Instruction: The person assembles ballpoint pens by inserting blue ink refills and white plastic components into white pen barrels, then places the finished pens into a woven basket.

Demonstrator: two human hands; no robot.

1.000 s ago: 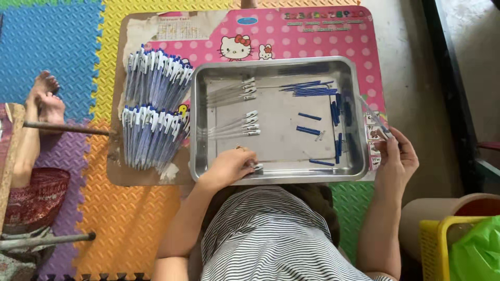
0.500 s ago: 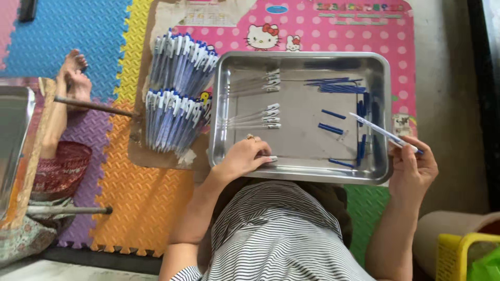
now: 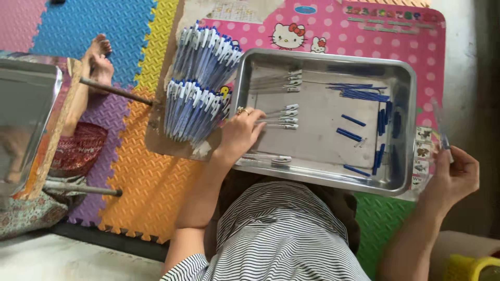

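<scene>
My left hand [image 3: 240, 131], with a ring on one finger, reaches over the left rim of a steel tray [image 3: 323, 56]. Its fingertips rest on a small row of clear pen barrels [image 3: 281, 118], and nothing is lifted. Another clear barrel [image 3: 266, 157] lies by the tray's near edge, just under my wrist. My right hand [image 3: 454, 176] is outside the tray's right end and pinches a clear pen barrel [image 3: 440, 125] that points away from me. Blue refills [image 3: 360, 94] and blue caps [image 3: 383, 120] lie in the right half of the tray.
Two fanned piles of assembled blue-and-white pens [image 3: 200, 83] lie left of the tray on a pink cartoon board [image 3: 364, 26]. Coloured foam mats [image 3: 140, 171] cover the floor. Another person's foot [image 3: 99, 54], a second steel tray [image 3: 26, 119] and a yellow basket [image 3: 469, 268] are nearby.
My left hand has moved from the tray's near edge up to the middle row of clear barrels. My right hand has drawn outward past the tray's right end with its barrel. The view has shifted.
</scene>
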